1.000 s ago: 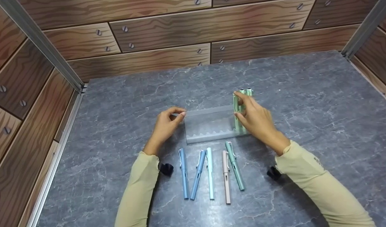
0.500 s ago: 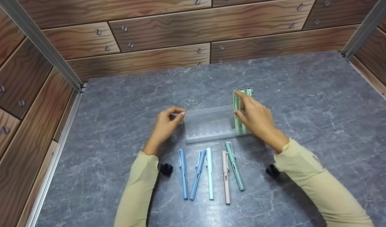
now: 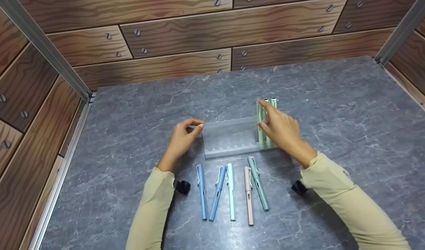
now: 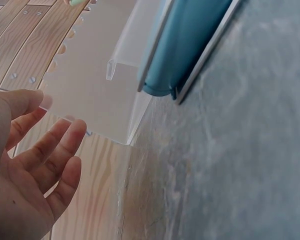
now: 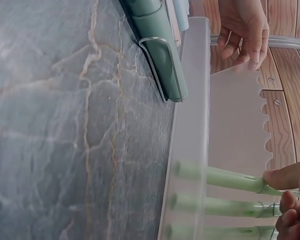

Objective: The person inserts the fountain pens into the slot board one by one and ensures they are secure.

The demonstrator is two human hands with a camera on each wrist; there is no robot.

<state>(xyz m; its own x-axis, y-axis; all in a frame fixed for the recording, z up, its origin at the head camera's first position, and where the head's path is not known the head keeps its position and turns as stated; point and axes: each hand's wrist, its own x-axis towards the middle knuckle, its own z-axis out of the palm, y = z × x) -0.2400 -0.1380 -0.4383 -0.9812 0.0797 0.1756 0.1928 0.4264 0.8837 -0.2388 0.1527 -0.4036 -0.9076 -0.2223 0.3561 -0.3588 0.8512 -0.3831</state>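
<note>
A clear plastic pen rack [image 3: 230, 133] with notched edges leans back on the table. My left hand [image 3: 183, 136] pinches its upper left corner between thumb and fingertips; the left wrist view shows the other fingers [image 4: 70, 137] loosely bent. Three light green pens stand in the right-hand notches. My right hand [image 3: 284, 130] holds the leftmost light green pen [image 5: 235, 179], index finger up at its top end and thumb [image 5: 285, 176] lower on its side. The other two, including the middle pen [image 5: 235, 206], are partly covered by that hand. Their lower ends sit behind the rack's front lip [image 5: 192, 125].
In front of the rack lie two blue pens [image 3: 202, 192] [image 3: 217, 194], a pale aqua pen [image 3: 231, 192], a pinkish pen [image 3: 249, 198] and a dark green pen [image 3: 258, 184]. Wood-patterned walls [image 3: 177, 34] border the grey marbled table [image 3: 136, 114].
My right wrist has shifted very slightly left, its fingers keeping their place on the light green pen. The left hand and the rack stay where they were.
</note>
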